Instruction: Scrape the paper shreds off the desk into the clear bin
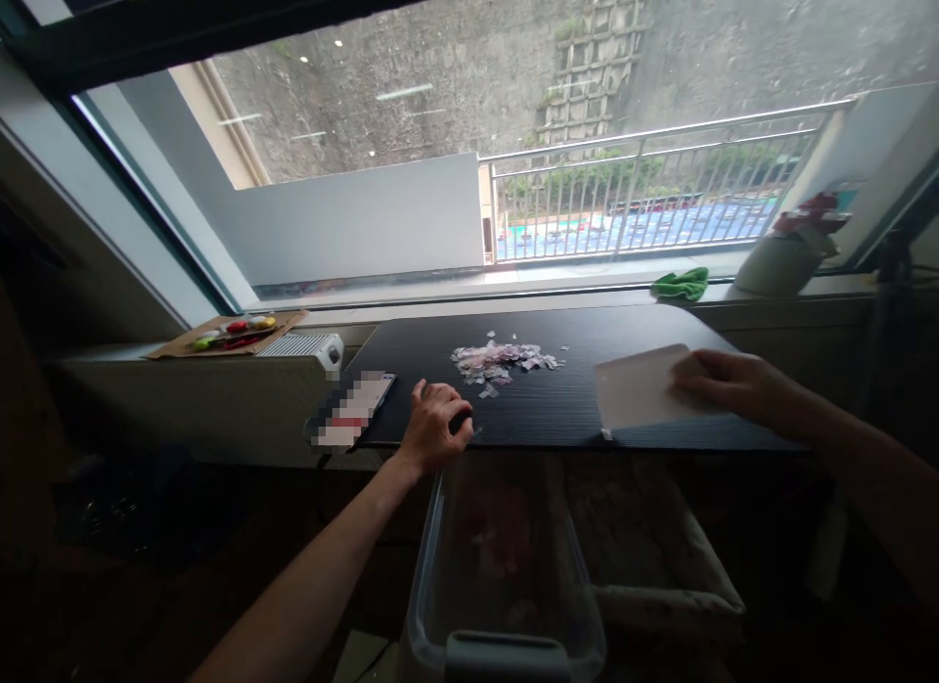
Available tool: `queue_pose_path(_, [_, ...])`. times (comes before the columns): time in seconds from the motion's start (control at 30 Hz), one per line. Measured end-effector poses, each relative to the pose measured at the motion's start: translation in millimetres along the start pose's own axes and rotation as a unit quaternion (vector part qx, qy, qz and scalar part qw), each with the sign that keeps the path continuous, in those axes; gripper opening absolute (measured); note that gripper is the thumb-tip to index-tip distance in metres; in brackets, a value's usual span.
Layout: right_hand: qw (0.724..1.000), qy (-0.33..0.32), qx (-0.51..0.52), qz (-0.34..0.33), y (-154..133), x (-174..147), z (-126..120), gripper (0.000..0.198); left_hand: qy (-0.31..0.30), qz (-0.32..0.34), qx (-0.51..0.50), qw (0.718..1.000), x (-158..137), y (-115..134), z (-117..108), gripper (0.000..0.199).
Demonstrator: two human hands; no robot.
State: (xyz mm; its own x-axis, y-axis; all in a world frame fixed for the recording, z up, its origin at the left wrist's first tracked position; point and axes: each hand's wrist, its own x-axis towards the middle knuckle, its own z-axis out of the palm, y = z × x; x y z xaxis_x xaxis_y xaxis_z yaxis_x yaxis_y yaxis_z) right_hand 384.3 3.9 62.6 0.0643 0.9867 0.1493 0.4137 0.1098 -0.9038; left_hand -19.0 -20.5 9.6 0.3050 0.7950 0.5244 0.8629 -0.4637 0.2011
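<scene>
My right hand (708, 380) grips a pale, flat rectangular sheet (638, 387) by its right edge, held over the right part of the dark table (558, 409). A small whitish scrap (606, 434) shows at the sheet's lower left corner. At the table's front edge is my left hand (438, 424), its fingers curled in. Whatever they may hold is hidden or too small to name. Just beyond it lies a loose pile of small pale pinkish paper-like pieces (503, 360).
Below the table's front edge stands a clear plastic bin (429, 575) with pinkish contents, beside a fabric-covered box (660, 595). A phone (356, 409) lies at the table's left edge. On the windowsill are a green cloth (681, 285) and a pale container (782, 262).
</scene>
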Motion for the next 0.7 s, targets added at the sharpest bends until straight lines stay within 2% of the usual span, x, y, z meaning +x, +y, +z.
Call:
queue_pose_path(0.13, [0.996, 0.039, 0.034, 0.072, 0, -1, 7, 0.005, -0.054, 0.037, 0.004, 0.998, -5, -4, -6, 0.024])
queue_pose_path(0.23, [0.994, 0.023, 0.063, 0.092, 3, -2, 15, 0.006, -0.072, 0.031, 0.000, 0.997, -12, -7, -6, 0.033])
queue_pose_path(0.37, [0.991, 0.006, 0.086, 0.105, 8, -7, 15, 0.008, -0.062, 0.011, 0.001, 0.998, -19, -8, -2, 0.037])
queue_pose_path(0.53, [0.980, -0.022, 0.138, 0.139, 9, -14, 14, 0.008, -0.047, 0.016, 0.004, 0.999, -20, -10, 1, 0.037])
queue_pose_path(0.7, [0.977, -0.044, 0.153, 0.140, 10, -16, 14, 0.012, -0.036, 0.019, 0.007, 0.999, -21, -12, 2, 0.037])
